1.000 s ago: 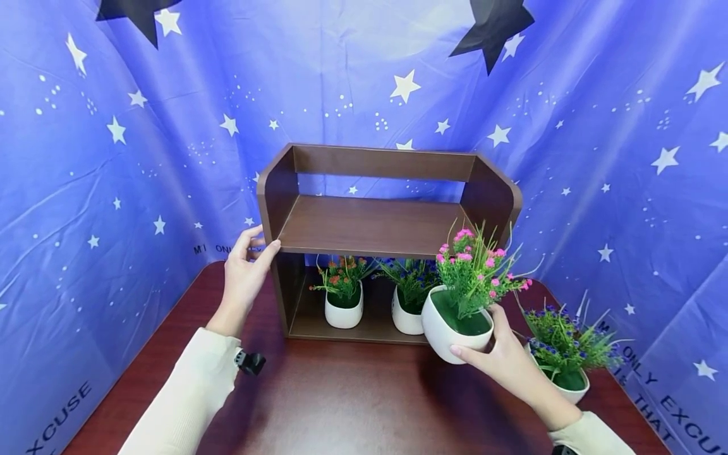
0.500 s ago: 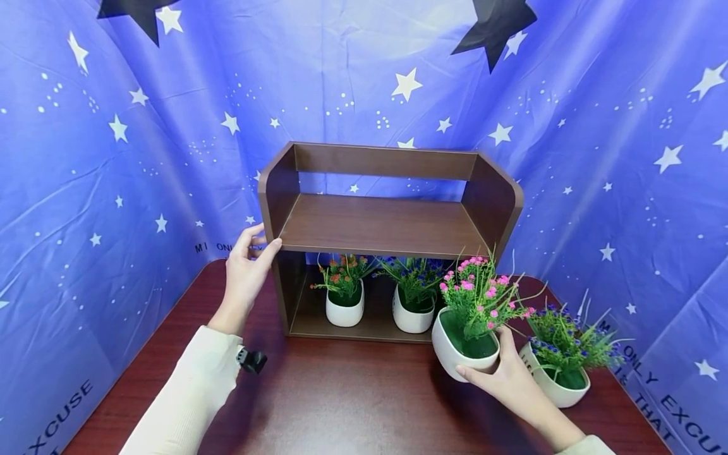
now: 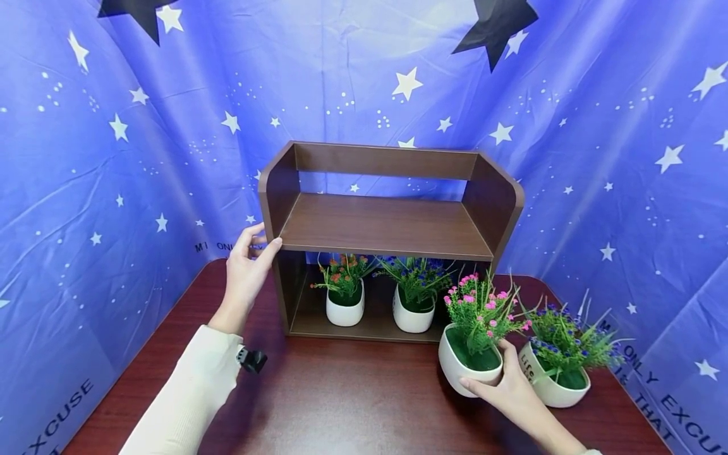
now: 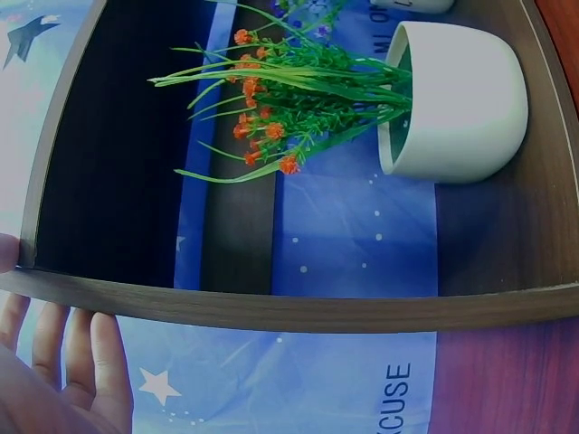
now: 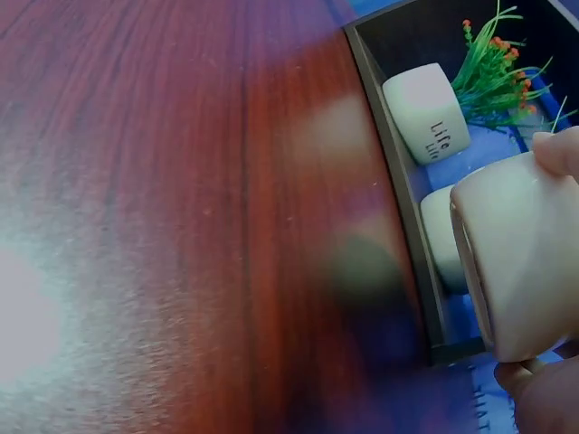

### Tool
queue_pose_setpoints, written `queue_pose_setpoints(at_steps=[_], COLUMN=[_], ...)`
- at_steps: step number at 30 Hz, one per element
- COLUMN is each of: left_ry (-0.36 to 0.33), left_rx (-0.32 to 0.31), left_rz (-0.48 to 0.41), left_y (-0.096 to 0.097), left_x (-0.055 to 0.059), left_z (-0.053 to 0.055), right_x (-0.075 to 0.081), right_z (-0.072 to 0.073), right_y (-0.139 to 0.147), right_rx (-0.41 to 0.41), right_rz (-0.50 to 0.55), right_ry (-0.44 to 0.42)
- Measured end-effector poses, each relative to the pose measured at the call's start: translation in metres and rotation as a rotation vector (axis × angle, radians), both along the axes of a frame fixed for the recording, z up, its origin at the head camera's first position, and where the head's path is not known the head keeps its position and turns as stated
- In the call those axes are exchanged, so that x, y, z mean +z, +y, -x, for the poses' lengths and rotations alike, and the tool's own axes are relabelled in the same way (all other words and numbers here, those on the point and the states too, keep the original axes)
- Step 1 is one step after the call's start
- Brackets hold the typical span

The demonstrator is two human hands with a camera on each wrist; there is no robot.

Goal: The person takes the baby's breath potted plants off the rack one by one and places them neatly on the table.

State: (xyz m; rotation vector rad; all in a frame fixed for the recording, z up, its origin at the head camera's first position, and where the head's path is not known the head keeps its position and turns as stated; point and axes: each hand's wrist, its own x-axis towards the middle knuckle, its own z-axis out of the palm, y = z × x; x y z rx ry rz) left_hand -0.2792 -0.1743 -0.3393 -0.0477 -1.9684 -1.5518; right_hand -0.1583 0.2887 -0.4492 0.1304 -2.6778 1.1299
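Observation:
My right hand [image 3: 512,385] holds a white pot of pink artificial flowers [image 3: 469,360], thumb at its front and fingers behind; it appears just above the table, in front of the shelf's right end. In the right wrist view the pot [image 5: 525,253] covers part of another. At the left, my left hand [image 3: 246,272] grips the side panel of the brown two-tier shelf [image 3: 387,224]; the left wrist view has the thumb on one face and fingers [image 4: 109,362] on the other. On the lower tier stand an orange-flowered pot [image 3: 345,306] and a blue-flowered pot [image 3: 413,313].
Right of the held pot, another blue-flowered pot [image 3: 560,379] with lettering stands on the reddish-brown table [image 3: 330,392]. Blue star-printed cloth [image 3: 352,76] hangs behind and on both sides. The shelf's upper tier is bare.
My right hand has lowered the pink-flowered pot and brought it slightly right and nearer, away from the shelf's lower opening. The left hand stays on the side panel.

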Motion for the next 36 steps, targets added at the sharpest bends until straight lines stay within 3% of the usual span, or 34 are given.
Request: queue_pose_setpoints(at_steps=[16, 29, 36], left_ry=[0.007, 0.006, 0.025], left_rx=[-0.007, 0.000, -0.012], left_rz=[-0.002, 0.001, -0.021], left_y=[0.001, 0.001, 0.000], left_x=[0.002, 0.000, -0.002], left_z=[0.000, 0.001, 0.002], right_x=[-0.024, -0.028, -0.032], right_z=[-0.005, -0.006, -0.003], right_y=[0.010, 0.008, 0.005], right_rx=[-0.039, -0.037, 0.048], right_rz=[-0.004, -0.069, -0.017], right_ry=[-0.070, -0.008, 0.089])
